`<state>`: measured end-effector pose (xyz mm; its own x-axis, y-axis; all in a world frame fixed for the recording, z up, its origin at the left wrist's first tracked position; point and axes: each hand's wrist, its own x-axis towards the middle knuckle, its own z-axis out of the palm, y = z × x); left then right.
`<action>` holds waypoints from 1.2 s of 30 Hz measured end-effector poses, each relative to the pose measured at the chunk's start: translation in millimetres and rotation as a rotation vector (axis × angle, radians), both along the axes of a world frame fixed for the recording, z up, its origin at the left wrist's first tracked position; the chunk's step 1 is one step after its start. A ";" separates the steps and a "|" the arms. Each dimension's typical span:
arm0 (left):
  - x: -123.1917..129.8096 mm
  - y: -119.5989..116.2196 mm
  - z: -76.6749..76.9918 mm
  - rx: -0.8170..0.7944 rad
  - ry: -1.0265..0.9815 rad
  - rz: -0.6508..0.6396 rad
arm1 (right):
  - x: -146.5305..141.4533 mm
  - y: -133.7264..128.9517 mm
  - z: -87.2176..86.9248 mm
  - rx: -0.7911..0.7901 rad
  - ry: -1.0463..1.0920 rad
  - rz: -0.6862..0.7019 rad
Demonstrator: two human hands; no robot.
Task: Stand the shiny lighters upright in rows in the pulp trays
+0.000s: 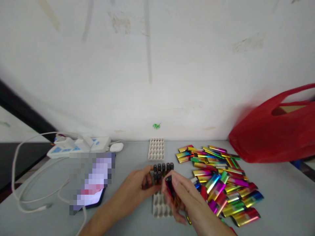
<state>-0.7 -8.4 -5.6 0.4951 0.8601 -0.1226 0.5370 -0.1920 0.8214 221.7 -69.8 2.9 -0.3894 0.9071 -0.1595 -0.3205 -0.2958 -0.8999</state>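
Note:
My right hand (180,195) is closed around a lighter (168,179), its dark top showing between thumb and fingers. The lower part of that lighter is mostly hidden by the hand. Under and beside the hands lies a white tray with rows of holes (161,209). Several black-topped lighters (163,167) stand upright in its far rows. My left hand (140,183) curves around the tray's left side, with index finger and thumb against the standing lighters there; its other fingers are partly hidden.
Many shiny coloured lighters (228,186) lie in a loose pile at the right. A second white holed tray (156,149) lies near the wall. A phone (94,183), white cables and a power strip (81,146) occupy the left. A red bag (275,131) stands at the far right.

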 end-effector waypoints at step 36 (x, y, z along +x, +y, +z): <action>2.0 -0.2 3.3 -0.001 0.032 0.013 | 19.6 10.1 2.3 0.756 -0.812 -0.258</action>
